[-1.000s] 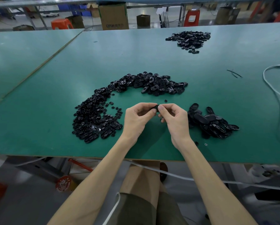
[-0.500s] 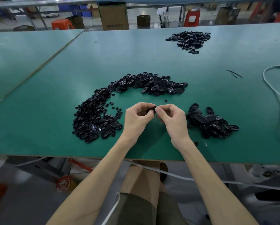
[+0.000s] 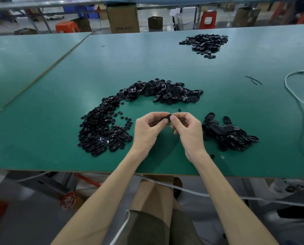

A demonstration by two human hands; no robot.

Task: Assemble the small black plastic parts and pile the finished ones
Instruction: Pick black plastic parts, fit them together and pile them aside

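Observation:
My left hand (image 3: 147, 129) and my right hand (image 3: 189, 129) meet above the green table (image 3: 59, 106), both pinching one small black plastic part (image 3: 166, 117) between thumbs and fingertips; most of it is hidden by my fingers. A curved heap of loose small black parts (image 3: 103, 128) lies to the left, running back into larger oval pieces (image 3: 168, 93). Just right of my right hand sits a pile of black oval parts (image 3: 228, 134).
Another black pile (image 3: 205, 43) lies far back on the table. A white cable (image 3: 299, 103) snakes along the right side, and thin black strands (image 3: 253, 80) lie near it. Stray bits (image 3: 212, 156) rest by the front edge. Cardboard boxes and orange stools stand beyond the table.
Both hands have stayed in place, shifting slightly left and up while the fingers work the part between them. The piles are unchanged.

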